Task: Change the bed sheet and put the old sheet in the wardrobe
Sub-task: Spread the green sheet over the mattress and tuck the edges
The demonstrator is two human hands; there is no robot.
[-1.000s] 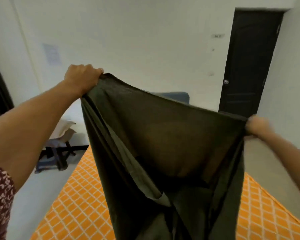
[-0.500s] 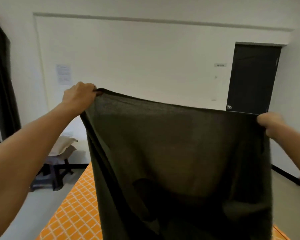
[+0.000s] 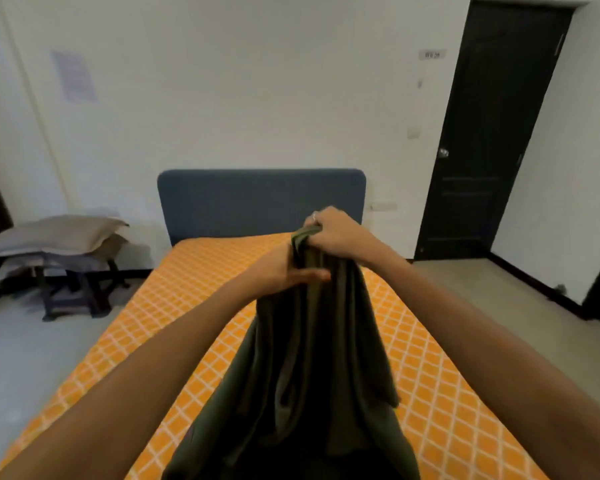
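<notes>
A dark olive sheet (image 3: 312, 358) hangs folded in half lengthwise over the middle of the bed. The bed (image 3: 136, 341) shows an orange cover with a white diamond pattern and has a blue headboard (image 3: 257, 199). My right hand (image 3: 336, 233) grips the gathered top corners of the sheet, held up in front of the headboard. Just below it, my left hand (image 3: 291, 271) lies against the fold with its fingers stretched out to the right. The sheet's lower end drops out of view at the bottom edge.
A dark stool (image 3: 73, 289) at the left carries stacked pillows (image 3: 56, 233). A black door (image 3: 492, 133) stands shut at the back right. Bare floor runs along both sides of the bed, and a dark curtain edge shows at the far left.
My hands, spread wide apart with the sheet stretched between them, have come together, folding the sheet in half. The view has dropped, so the headboard and bed now show.
</notes>
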